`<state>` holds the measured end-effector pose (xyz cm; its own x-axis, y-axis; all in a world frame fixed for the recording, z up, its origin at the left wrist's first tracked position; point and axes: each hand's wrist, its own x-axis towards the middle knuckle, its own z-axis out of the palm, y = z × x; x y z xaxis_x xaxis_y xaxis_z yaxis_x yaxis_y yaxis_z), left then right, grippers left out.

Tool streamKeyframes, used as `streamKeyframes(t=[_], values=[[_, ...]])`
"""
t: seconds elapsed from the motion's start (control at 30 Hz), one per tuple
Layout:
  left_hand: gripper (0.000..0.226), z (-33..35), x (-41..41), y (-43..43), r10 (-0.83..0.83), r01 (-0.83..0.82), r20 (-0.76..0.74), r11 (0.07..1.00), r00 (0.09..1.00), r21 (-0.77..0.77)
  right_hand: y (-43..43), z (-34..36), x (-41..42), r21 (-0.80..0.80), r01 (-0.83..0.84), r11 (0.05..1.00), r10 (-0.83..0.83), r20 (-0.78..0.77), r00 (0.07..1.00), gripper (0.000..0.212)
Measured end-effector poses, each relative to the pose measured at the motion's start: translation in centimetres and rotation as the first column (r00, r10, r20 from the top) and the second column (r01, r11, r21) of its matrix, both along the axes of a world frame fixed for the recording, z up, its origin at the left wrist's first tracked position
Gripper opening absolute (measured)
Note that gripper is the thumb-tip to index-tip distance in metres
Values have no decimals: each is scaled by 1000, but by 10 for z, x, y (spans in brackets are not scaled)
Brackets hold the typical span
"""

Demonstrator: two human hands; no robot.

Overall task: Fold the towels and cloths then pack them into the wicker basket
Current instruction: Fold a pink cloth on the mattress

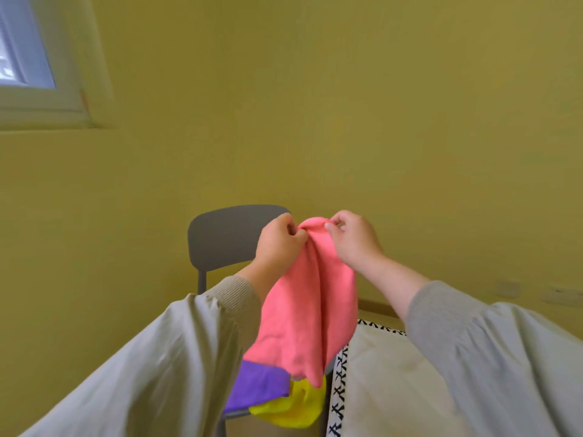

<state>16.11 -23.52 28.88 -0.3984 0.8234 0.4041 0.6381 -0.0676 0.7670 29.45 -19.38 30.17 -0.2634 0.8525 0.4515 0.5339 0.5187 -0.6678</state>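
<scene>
Pinching the pink cloth at its top, your left hand and right hand hold it up; purple cloth lies below them.

The pink cloth is a plain coral pink, darker in its folds. Below it, the purple cloth is a solid violet and the yellow cloth a bright lemon. The chair is dark grey, back and legs alike. The tablecloth on the surface is cream, bordered with black crossed marks on white. The left sleeve and right sleeve are pale greyish beige, with ribbed cuffs a shade greyer. The wall is olive yellow. The window frame is white, its pane bluish. The blurred wall plates seem yellow like the wall.
</scene>
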Motion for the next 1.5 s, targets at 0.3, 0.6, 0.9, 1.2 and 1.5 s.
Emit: streamKeyframes(t=[0.3, 0.6, 0.9, 1.2, 1.5], values=[[16, 24, 31, -38, -25, 38, -141, 995, 990, 93, -29, 22, 75, -155, 157, 975, -83, 403, 912, 32], [12, 19, 18, -50, 50, -82, -164, 977, 985, -195, -51, 56, 85, -490, -280, 825, 46, -437, 898, 23], [52, 44, 48, -80, -336, 448, 649, 894, 683, -8, -69, 94, 60, -433, -333, 838, 38, -563, 826, 27], [11, 32, 47, -75, -226, 185, -235, 965, 945, -185, -75, 98, 71, -360, -262, 895, 58, -490, 870, 54], [27, 19, 35, -65, 112, -112, -75, 994, 991, -6, -60, 77, 108, 60, 229, 972, -230, 10, 973, 37]])
